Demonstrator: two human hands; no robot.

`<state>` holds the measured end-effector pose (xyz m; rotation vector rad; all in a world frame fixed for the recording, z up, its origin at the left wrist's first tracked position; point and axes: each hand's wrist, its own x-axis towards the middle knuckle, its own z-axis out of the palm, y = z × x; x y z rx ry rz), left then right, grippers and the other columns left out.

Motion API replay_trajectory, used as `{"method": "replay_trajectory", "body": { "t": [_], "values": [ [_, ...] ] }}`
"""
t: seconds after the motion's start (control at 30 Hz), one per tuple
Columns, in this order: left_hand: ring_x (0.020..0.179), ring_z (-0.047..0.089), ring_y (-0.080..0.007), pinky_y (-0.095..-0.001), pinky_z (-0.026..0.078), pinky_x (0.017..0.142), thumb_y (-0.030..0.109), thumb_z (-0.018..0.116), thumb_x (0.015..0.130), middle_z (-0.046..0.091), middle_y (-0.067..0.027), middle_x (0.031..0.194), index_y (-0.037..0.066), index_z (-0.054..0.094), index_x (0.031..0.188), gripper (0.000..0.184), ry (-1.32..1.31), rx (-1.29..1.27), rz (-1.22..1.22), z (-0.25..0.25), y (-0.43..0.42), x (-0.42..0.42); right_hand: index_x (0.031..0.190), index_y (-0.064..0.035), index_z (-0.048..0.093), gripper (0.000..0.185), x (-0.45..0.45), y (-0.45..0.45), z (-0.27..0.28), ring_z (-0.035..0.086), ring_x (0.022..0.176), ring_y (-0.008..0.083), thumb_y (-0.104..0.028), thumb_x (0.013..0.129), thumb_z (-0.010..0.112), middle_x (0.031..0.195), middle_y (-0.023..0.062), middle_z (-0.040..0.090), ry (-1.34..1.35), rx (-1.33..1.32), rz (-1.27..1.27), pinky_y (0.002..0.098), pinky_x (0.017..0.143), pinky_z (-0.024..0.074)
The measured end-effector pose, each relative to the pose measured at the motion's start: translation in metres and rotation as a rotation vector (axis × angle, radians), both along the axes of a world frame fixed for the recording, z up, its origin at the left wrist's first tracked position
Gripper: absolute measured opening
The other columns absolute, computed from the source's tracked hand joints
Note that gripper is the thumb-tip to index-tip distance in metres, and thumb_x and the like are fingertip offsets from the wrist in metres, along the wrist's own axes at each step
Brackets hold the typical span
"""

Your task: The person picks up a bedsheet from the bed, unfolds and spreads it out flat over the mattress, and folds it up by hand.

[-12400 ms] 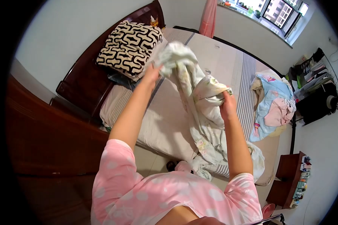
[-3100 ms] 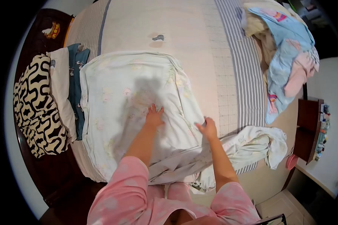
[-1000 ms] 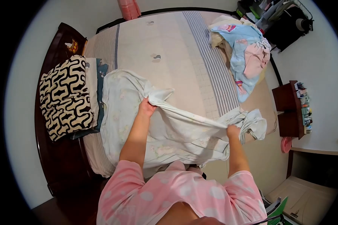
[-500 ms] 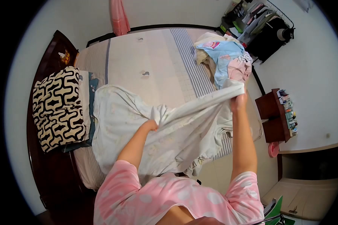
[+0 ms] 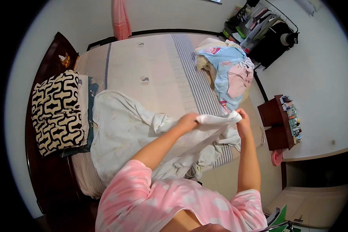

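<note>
The left hand (image 5: 187, 122) and right hand (image 5: 243, 123) grip the sheet (image 5: 116, 129) apart, probably for stretching its edge, while more lies toward nine o'clock on the bed (image 5: 154, 63).

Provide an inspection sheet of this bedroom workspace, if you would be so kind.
Surface: bed, light cover with striped bands.
Job's things: pale floral cloth, partly spread, elsewhere bunched and creased.
Clutter: blue cloth and pink cloth heaped together; black-and-cream patterned cushion by the headboard.
Hands: left hand and right hand both grip the floral cloth, lifting part of it.
Cables: nothing seen.
Surroundings: hanging clothes, dark shelf unit, pink basin.
</note>
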<state>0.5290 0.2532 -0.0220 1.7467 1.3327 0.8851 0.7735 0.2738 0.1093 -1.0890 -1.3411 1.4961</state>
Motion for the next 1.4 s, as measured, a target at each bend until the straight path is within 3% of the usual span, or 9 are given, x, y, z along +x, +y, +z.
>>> {"method": "replay_trajectory", "body": {
  "t": [0.13, 0.2, 0.6, 0.8, 0.9, 1.0, 1.1, 1.3, 1.4],
  "values": [
    [0.087, 0.055, -0.0261, -0.0335, 0.044, 0.077, 0.001, 0.054, 0.068, 0.059, -0.0109, 0.089, 0.008, 0.063, 0.095, 0.029, -0.144, -0.003, 0.496, -0.019, -0.002, -0.027, 0.089, -0.0061, 0.057, 0.013, 0.046, -0.01, -0.027, 0.051, 0.076, 0.008, -0.014, 0.08, 0.062, 0.082, -0.0005, 0.058, -0.592, -0.142, 0.515, 0.0214, 0.068, 0.0419],
    [0.087, 0.055, -0.0242, -0.0306, 0.044, 0.079, -0.004, 0.05, 0.067, 0.057, -0.0092, 0.09, 0.007, 0.064, 0.091, 0.03, -0.134, -0.025, 0.344, -0.029, -0.008, -0.03, 0.098, -0.0053, 0.059, 0.021, 0.049, -0.015, -0.046, 0.052, 0.077, 0.0075, -0.017, 0.081, 0.061, 0.086, -0.001, 0.059, -0.615, -0.374, 0.91, 0.0222, 0.069, 0.0426],
    [0.092, 0.05, -0.0215, -0.0289, 0.039, 0.083, -0.017, 0.035, 0.051, 0.052, -0.0064, 0.09, 0.004, 0.061, 0.072, 0.04, -0.158, -0.366, 0.22, -0.039, -0.101, 0.034, 0.12, -0.0073, 0.048, 0.046, 0.012, 0.054, -0.3, 0.05, 0.108, 0.024, -0.021, 0.078, 0.061, 0.116, 0.0144, 0.053, -0.601, 0.126, 0.622, 0.0348, 0.092, 0.0393],
    [0.097, 0.051, -0.023, -0.0305, 0.04, 0.086, -0.019, 0.036, 0.05, 0.053, -0.0077, 0.091, 0.003, 0.062, 0.073, 0.041, -0.057, -0.396, 0.299, -0.012, -0.119, 0.055, 0.121, -0.0111, 0.046, 0.046, -0.009, 0.042, -0.323, 0.048, 0.111, 0.0296, -0.017, 0.076, 0.055, 0.12, 0.015, 0.049, -1.153, 0.644, 0.677, 0.0419, 0.102, 0.0279],
    [0.095, 0.052, -0.0235, -0.0306, 0.04, 0.084, -0.018, 0.039, 0.051, 0.055, -0.0078, 0.09, 0.004, 0.063, 0.074, 0.04, -0.104, -0.457, 0.325, -0.023, -0.138, 0.048, 0.113, -0.0129, 0.051, 0.034, -0.012, 0.068, -0.349, 0.053, 0.102, 0.0321, -0.016, 0.079, 0.05, 0.116, 0.0136, 0.051, -1.414, 0.353, 1.049, 0.0422, 0.094, 0.0367],
    [0.093, 0.053, -0.0235, -0.0307, 0.041, 0.082, -0.015, 0.044, 0.054, 0.058, -0.0079, 0.091, 0.006, 0.064, 0.079, 0.038, -0.014, -0.583, 0.266, -0.039, -0.155, 0.04, 0.102, -0.0124, 0.057, 0.023, 0.02, 0.077, -0.355, 0.055, 0.092, 0.0355, -0.014, 0.08, 0.047, 0.108, 0.0144, 0.054, -0.945, 0.175, 0.384, 0.0431, 0.082, 0.0435],
    [0.09, 0.055, -0.0213, -0.0306, 0.043, 0.079, -0.009, 0.052, 0.059, 0.061, -0.0065, 0.092, 0.007, 0.065, 0.088, 0.035, -0.008, -0.841, 0.106, -0.109, -0.175, 0.03, 0.096, -0.0113, 0.06, 0.021, 0.07, 0.091, -0.321, 0.055, 0.088, 0.0381, -0.011, 0.08, 0.047, 0.103, 0.016, 0.055, -0.929, 0.247, 0.322, 0.0449, 0.073, 0.0448],
    [0.078, 0.059, -0.0181, -0.0308, 0.046, 0.074, 0.009, 0.06, 0.069, 0.065, -0.0072, 0.084, 0.009, 0.064, 0.098, 0.029, 0.11, -1.05, 0.009, -0.194, -0.153, 0.041, 0.079, -0.011, 0.065, 0.015, 0.197, 0.085, -0.382, 0.058, 0.083, 0.0301, -0.016, 0.072, 0.053, 0.083, 0.0128, 0.062, -1.032, 0.153, 1.335, 0.0388, 0.075, 0.046],
    [0.086, 0.057, -0.0237, -0.0335, 0.045, 0.077, 0.013, 0.062, 0.072, 0.062, -0.01, 0.092, 0.008, 0.061, 0.1, 0.029, 0.132, -0.877, 0.31, -0.206, -0.112, 0.045, 0.08, -0.0094, 0.064, 0.015, 0.223, 0.06, -0.424, 0.058, 0.083, 0.031, -0.018, 0.071, 0.055, 0.083, 0.0136, 0.062, -1.241, -0.036, 1.224, 0.0378, 0.075, 0.0458]
  ]
}}
